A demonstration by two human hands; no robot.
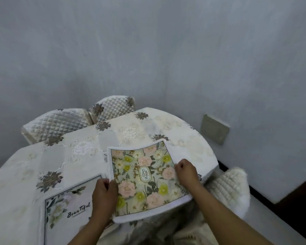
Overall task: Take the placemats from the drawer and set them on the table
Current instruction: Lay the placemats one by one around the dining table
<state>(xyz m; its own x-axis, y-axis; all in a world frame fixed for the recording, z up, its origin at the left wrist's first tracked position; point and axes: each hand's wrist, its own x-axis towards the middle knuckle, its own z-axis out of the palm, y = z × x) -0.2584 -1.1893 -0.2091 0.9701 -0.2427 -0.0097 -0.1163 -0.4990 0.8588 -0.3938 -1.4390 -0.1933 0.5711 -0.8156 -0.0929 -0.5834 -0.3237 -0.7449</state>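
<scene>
A square floral placemat (pixel 145 175) with pink and yellow flowers and a "GARDEN" label is held just above the table's near right part. My left hand (pixel 104 193) grips its left edge and my right hand (pixel 185 170) grips its right edge. A second placemat (pixel 65 207), white with pale flowers and dark script, lies flat on the table (pixel 88 144) at the near left, partly under my left arm. The table wears a cream embroidered cloth. The drawer is out of view.
Two quilted chairs (pixel 60 124) stand at the table's far left side. Another cushioned chair (pixel 230 186) sits at the right, close to the grey wall. A wall plate (pixel 214 129) is on that wall. Dark floor shows at lower right.
</scene>
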